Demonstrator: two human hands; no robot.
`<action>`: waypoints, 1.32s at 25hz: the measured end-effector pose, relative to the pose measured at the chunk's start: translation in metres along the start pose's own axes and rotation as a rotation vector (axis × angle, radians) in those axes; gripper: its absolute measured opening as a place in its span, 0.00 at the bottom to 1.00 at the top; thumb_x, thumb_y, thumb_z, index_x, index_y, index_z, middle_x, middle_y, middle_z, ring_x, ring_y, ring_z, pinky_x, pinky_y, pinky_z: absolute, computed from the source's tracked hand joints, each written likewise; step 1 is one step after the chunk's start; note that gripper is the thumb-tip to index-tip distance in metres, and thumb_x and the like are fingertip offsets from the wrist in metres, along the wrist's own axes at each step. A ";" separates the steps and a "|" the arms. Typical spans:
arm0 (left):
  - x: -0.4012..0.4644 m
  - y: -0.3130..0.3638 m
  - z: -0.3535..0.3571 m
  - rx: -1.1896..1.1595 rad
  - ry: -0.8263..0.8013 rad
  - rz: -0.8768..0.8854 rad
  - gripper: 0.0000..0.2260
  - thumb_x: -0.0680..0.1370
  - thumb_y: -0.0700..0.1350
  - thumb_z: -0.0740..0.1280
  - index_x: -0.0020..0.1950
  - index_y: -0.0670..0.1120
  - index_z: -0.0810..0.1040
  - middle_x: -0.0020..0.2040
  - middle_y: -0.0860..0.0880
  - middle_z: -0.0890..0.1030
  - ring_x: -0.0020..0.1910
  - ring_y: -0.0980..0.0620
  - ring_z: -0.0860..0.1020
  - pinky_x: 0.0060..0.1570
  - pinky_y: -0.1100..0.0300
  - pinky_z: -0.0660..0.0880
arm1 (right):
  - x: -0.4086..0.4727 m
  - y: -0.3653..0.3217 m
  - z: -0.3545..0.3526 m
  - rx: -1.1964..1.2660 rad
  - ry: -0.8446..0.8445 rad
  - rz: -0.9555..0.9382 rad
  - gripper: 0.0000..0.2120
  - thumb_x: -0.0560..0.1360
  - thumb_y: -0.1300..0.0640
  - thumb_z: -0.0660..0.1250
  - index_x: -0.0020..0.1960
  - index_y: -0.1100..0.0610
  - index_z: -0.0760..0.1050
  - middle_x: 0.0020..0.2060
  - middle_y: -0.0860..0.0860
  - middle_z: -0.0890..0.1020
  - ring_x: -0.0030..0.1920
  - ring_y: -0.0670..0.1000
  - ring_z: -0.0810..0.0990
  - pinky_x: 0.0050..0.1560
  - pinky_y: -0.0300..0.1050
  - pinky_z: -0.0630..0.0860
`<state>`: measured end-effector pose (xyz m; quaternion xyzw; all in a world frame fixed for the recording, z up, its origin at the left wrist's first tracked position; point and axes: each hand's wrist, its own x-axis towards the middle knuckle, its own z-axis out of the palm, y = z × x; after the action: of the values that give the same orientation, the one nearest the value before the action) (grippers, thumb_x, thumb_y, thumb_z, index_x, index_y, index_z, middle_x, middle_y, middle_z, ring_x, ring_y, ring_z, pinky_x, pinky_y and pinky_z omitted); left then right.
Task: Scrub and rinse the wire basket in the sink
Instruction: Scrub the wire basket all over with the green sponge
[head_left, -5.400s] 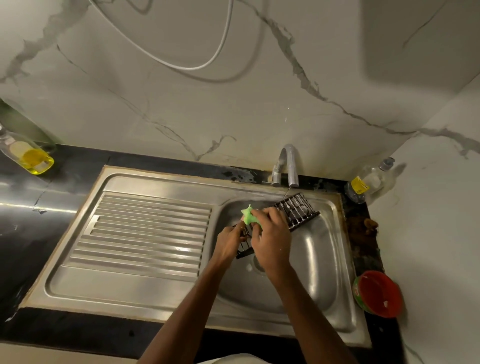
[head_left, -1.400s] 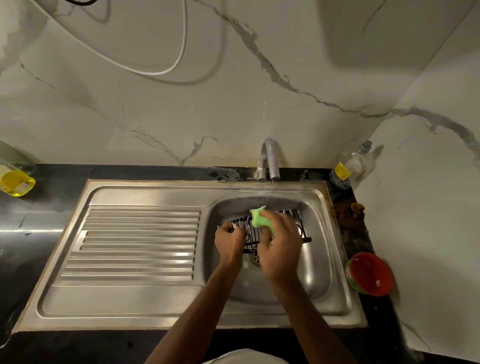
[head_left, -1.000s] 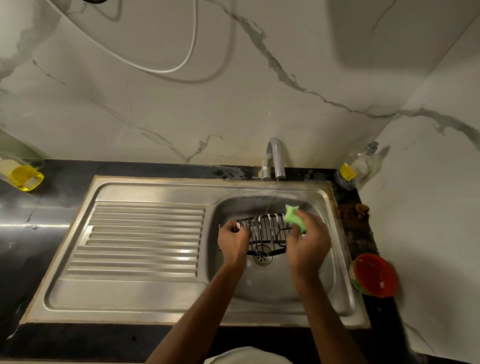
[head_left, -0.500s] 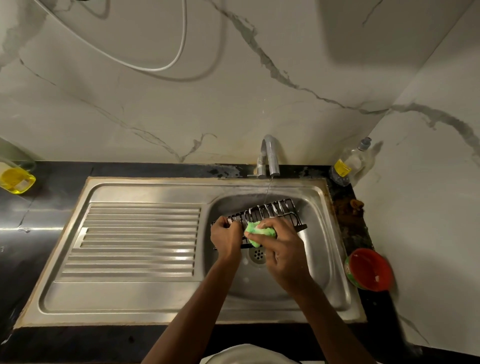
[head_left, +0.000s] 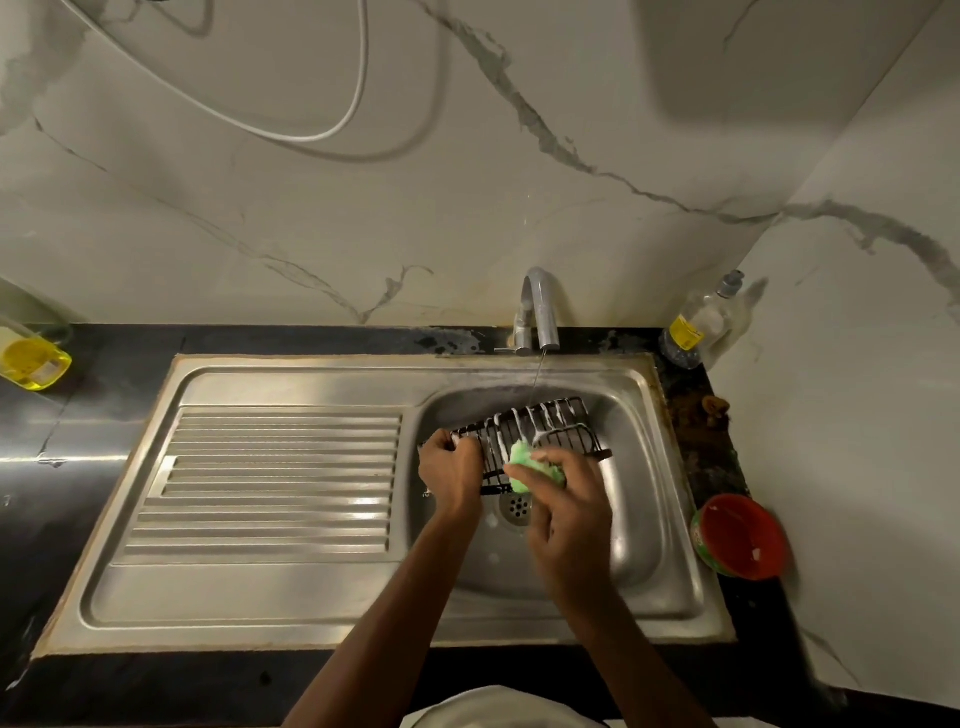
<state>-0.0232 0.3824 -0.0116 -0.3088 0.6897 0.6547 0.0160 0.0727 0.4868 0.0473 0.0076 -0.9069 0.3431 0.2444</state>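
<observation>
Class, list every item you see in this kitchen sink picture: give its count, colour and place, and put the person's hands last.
wire basket: one, dark with white suds, tilted in the basin
sponge: one, green, against the basket
sink: one, steel, ribbed drainboard on the left
tap: one, silver, thin stream running
drain: one, steel, basin floor
clear bottle: one, yellow label, right rear corner
yellow bottle: one, far left counter
red tub: one, right of sink
white cable: one, on wall
left hand: grips basket's left end
right hand: holds sponge
</observation>
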 end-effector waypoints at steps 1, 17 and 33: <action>-0.001 0.001 0.000 -0.001 0.000 0.011 0.08 0.73 0.31 0.63 0.37 0.43 0.72 0.33 0.47 0.72 0.34 0.49 0.69 0.34 0.53 0.68 | -0.007 0.001 -0.004 -0.015 -0.025 -0.022 0.19 0.74 0.66 0.60 0.58 0.55 0.85 0.56 0.53 0.80 0.57 0.50 0.76 0.55 0.31 0.74; 0.000 0.011 -0.007 -0.112 0.025 -0.158 0.08 0.70 0.33 0.61 0.34 0.45 0.71 0.30 0.49 0.72 0.30 0.51 0.70 0.30 0.58 0.68 | 0.011 0.036 -0.010 0.043 0.188 0.163 0.15 0.76 0.66 0.71 0.61 0.57 0.81 0.56 0.54 0.82 0.56 0.52 0.79 0.50 0.52 0.81; -0.001 0.016 -0.011 -0.223 -0.096 -0.171 0.03 0.68 0.38 0.59 0.34 0.46 0.68 0.30 0.48 0.68 0.31 0.50 0.68 0.31 0.56 0.67 | 0.001 -0.016 0.000 0.070 -0.003 -0.101 0.18 0.74 0.66 0.67 0.64 0.63 0.80 0.56 0.56 0.80 0.55 0.54 0.77 0.55 0.45 0.78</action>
<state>-0.0250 0.3721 0.0049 -0.3347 0.5823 0.7376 0.0700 0.0748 0.4753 0.0577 0.0623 -0.8932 0.3618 0.2595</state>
